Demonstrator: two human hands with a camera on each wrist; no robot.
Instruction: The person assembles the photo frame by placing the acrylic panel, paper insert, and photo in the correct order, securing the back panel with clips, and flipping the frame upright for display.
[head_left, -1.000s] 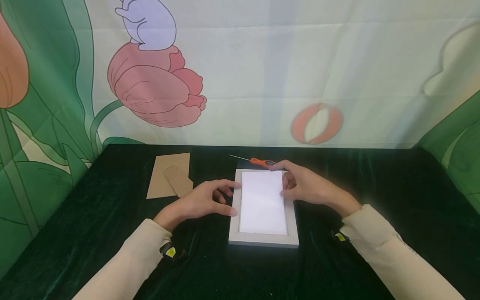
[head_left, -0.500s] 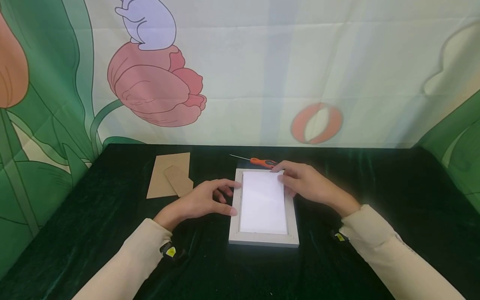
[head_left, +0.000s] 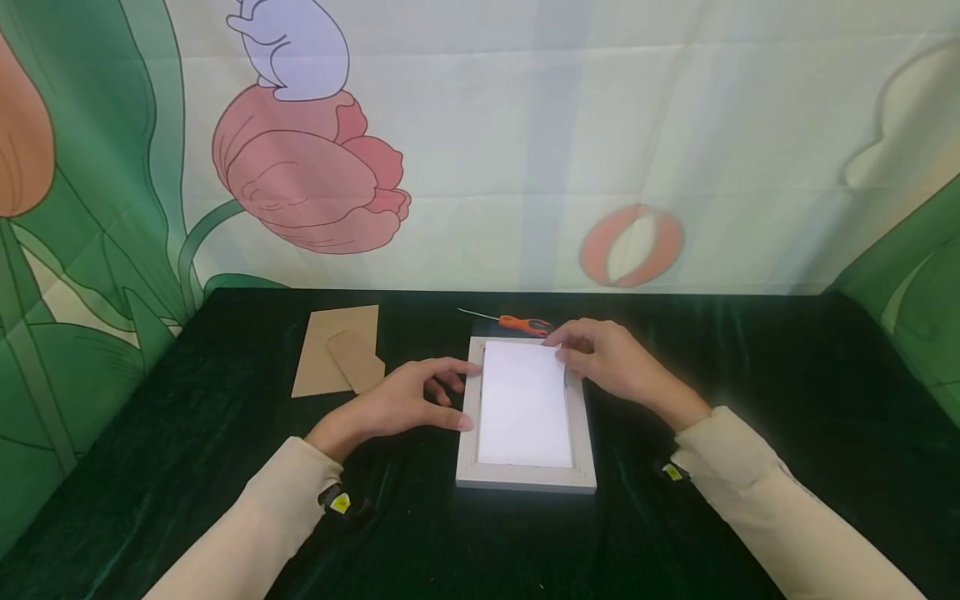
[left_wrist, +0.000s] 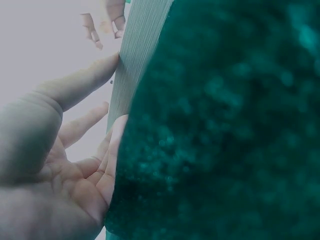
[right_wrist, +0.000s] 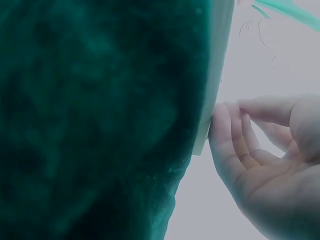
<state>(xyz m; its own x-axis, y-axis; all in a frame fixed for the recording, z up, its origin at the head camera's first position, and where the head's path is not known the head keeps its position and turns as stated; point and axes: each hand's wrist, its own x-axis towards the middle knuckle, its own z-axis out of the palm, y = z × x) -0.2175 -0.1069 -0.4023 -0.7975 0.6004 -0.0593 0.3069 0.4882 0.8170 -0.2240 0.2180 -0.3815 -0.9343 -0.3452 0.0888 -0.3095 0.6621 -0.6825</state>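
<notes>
A pale wooden picture frame [head_left: 525, 477] lies on the dark green cloth, with a white sheet of paper [head_left: 525, 408] inside its opening. My left hand [head_left: 408, 400] touches the frame's left side with thumb and forefinger, its fingers fairly relaxed. In the left wrist view, the left thumb [left_wrist: 85, 82] lies against the frame's edge. At the upper right corner, my right hand [head_left: 611, 358] pinches the sheet's corner between thumb and bent fingers. The right wrist view shows those fingertips close together beside the frame's side [right_wrist: 215, 80]; the sheet cannot be made out there.
A brown backing board [head_left: 322, 346] with an easel flap [head_left: 356, 362] lies left of the frame. Behind the frame rests an orange-handled screwdriver [head_left: 521, 323]. A printed curtain [head_left: 480, 167] hangs along the table's far edge [head_left: 712, 297].
My right hand's thumb has moved up along the sheet's right edge to its top corner. The sheet's right edge has shifted very slightly left. My left hand stays in place.
</notes>
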